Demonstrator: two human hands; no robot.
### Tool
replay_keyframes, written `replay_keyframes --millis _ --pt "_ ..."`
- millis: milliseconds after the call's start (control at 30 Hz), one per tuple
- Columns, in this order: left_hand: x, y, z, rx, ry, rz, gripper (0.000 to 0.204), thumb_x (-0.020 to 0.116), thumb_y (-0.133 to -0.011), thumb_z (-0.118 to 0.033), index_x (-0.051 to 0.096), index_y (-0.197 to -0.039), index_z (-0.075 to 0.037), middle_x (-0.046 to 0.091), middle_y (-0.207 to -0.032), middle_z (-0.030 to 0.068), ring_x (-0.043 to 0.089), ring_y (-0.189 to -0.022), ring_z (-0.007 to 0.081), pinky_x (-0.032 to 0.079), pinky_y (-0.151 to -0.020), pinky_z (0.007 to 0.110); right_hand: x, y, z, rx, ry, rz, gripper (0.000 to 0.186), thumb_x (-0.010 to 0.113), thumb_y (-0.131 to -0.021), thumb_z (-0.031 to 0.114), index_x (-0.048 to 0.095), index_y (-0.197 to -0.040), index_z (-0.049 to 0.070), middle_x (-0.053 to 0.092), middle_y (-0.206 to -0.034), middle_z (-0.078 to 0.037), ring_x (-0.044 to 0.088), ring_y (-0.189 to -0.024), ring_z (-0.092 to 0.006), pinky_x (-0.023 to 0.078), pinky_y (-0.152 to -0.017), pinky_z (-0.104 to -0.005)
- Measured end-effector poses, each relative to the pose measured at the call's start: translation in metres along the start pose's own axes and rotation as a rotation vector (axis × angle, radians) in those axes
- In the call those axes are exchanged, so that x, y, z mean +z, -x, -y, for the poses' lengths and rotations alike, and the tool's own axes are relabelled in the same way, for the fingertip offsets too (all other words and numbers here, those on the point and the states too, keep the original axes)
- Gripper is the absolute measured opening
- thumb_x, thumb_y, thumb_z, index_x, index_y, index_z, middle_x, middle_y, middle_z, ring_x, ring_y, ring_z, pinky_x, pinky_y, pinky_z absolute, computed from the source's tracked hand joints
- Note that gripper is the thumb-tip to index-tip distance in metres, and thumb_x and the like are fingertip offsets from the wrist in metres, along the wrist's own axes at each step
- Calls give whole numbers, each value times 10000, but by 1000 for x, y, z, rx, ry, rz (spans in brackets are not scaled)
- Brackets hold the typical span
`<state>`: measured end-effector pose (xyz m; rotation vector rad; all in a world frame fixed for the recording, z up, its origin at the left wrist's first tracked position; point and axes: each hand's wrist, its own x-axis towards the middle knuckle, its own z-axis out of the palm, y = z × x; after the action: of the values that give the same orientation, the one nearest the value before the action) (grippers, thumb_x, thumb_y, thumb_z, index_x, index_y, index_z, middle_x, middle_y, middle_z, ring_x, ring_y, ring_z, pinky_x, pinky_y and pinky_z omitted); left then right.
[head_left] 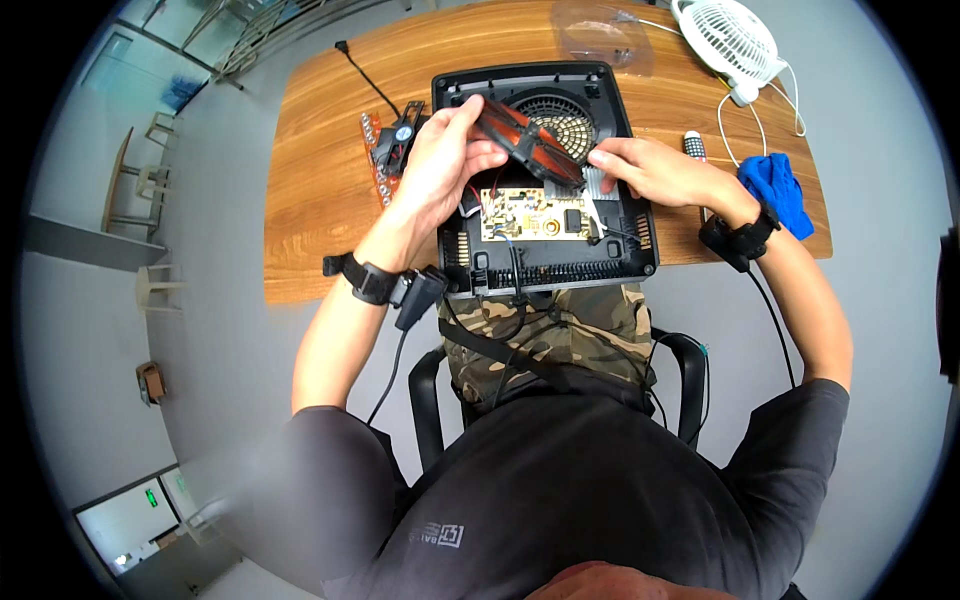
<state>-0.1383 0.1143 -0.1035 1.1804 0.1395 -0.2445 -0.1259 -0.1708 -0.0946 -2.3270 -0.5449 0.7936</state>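
An opened induction cooker's black housing (640, 262) lies at the table's near edge. Inside it are a tan circuit board (530, 222), a silver heat sink (607, 188) and a round vent grille (567, 127). My left hand (445, 155) grips an induction coil (535, 145) by its left edge, thumb and fingers around it. The coil, copper windings on a black frame, is tilted above the housing. My right hand (655, 172) is closed, its curled fingertips beside the coil's right end, above the heat sink. Whatever they pinch is hidden. White wires hang below the coil.
Left of the housing lie a small black fan (394, 145) and a reddish strip (386, 190). To the right are a marker-like tube (694, 147) and a blue cloth (773, 190). A white fan (728, 42) and clear plastic tray (590, 42) sit at the far side.
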Motion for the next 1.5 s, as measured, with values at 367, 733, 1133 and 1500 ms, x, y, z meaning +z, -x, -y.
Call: replay_keyframes --millis 367,733,1133,1500 --pt "-43 -41 -12 -84 -418 81 293 665 -1027 -209 639 -1256 -27 696 -1027 -21 618 -844 36 564 -764 193 2 -4 -4 -83 96 4 542 470 -1084 497 658 -1207 4 721 -971 -126 646 -838 -249 525 -806 -375" --pt "-57 -51 9 -5 -661 -15 332 683 -1001 -136 621 -1263 57 742 -929 54 675 -724 83 564 -670 213 11 3 -7 -219 279 0 408 579 -1049 351 686 -1224 -2 680 -1148 -182 659 -1072 -367 518 -941 -439" --pt "-66 -34 17 381 -1225 -69 298 713 -954 -170 708 -1181 22 769 -1026 134 753 -919 205 595 -804 328 21 14 -21 -344 411 -140 405 779 -884 228 660 -1213 24 623 -1132 -114 655 -1049 -339 531 -904 -443" --pt "-70 50 17 576 -1488 320 204 768 -862 -118 722 -1041 -31 674 -1009 116 625 -957 309 505 -882 412 26 11 -37 -446 613 -270 575 857 -768 199 607 -1246 -3 633 -1133 -118 608 -1120 -320 533 -929 -420"
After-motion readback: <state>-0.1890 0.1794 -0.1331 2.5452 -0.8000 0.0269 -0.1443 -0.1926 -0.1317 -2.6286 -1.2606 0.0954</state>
